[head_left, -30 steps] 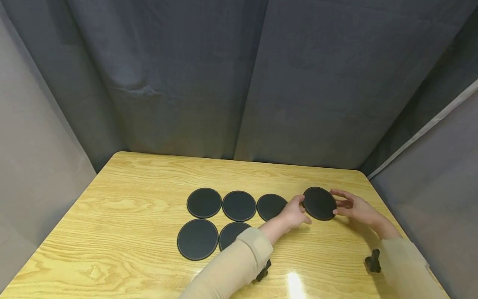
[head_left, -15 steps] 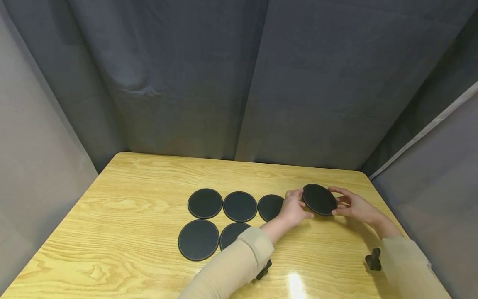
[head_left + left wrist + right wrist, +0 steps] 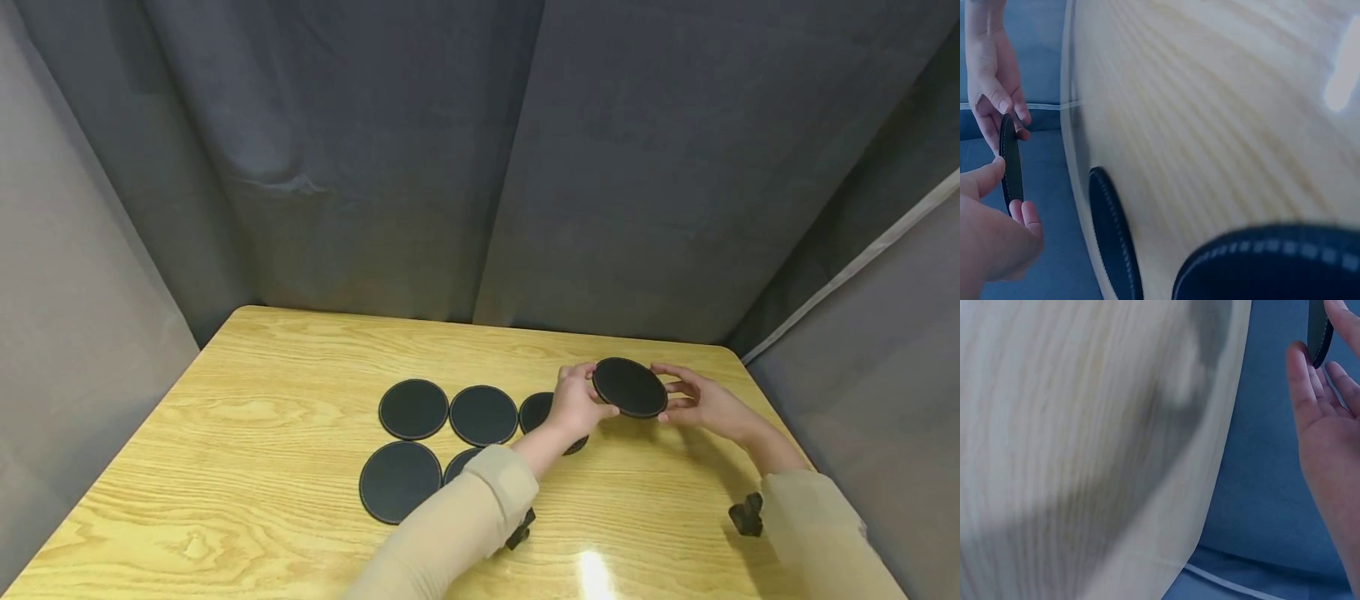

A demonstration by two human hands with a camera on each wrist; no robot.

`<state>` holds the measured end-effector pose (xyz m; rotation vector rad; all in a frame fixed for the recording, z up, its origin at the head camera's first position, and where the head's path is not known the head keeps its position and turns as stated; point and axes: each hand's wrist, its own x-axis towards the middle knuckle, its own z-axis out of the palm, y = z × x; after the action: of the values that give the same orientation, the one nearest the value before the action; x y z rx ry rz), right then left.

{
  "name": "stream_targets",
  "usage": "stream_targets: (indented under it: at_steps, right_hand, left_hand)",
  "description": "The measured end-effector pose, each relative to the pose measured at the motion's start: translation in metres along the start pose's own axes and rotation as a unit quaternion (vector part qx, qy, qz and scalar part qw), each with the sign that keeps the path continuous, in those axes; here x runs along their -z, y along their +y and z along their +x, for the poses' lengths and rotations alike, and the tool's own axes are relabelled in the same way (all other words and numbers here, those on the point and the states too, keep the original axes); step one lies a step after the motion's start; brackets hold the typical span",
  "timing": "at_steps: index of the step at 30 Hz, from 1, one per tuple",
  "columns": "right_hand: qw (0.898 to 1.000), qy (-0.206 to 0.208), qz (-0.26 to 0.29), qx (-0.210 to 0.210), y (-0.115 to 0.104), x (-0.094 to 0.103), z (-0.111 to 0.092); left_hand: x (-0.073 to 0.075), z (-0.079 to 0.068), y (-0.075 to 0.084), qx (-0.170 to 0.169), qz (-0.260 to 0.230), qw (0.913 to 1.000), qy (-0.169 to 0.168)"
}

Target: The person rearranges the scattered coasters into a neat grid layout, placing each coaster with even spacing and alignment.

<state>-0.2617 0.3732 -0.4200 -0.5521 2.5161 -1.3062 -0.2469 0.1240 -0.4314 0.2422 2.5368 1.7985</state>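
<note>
A round black coaster (image 3: 630, 387) with a stitched rim is held up over the table between both hands, tilted a little. My left hand (image 3: 576, 406) pinches its left edge, thumb on one face and fingers on the other, as the left wrist view shows. The right hand (image 3: 707, 405) holds the opposite edge; in the right wrist view, thumb and fingers (image 3: 1300, 381) lie either side of the coaster's rim. Flat on the wood just left of the hands is another black coaster (image 3: 532, 410), partly covered by the left hand.
Further left lie two more back-row coasters, one in the middle (image 3: 483, 416) and one at the end (image 3: 413, 409). In front are a whole coaster (image 3: 400, 482) and one mostly under the left sleeve (image 3: 457, 517). Grey curtains (image 3: 375, 167) surround the wooden table (image 3: 225, 467).
Both hands have raised the coaster higher off the table and brought it slightly left, tilting it. The left hand now covers more of the back row's right coaster.
</note>
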Motion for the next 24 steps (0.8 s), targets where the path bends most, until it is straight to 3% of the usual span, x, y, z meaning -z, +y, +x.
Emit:
stream_targets:
  at_steps: [8, 14, 19, 24]
  right_hand:
    - [0.999, 0.003, -0.029, 0.021, -0.023, -0.004, 0.007]
    - [0.996, 0.022, -0.081, 0.026, -0.043, -0.009, 0.011]
    - [0.988, 0.046, -0.131, 0.069, -0.057, -0.013, 0.014]
    - [0.984, 0.053, -0.159, 0.069, -0.072, -0.015, 0.012]
  left_hand:
    - [0.019, -0.001, 0.012, -0.047, 0.024, 0.9986, 0.006]
    - [0.036, -0.005, 0.02, -0.083, 0.045, 0.9955, 0.008]
    - [0.047, -0.007, 0.023, -0.09, 0.049, 0.9947, 0.004]
    - [0.058, -0.011, 0.024, -0.1, 0.048, 0.9938, -0.001]
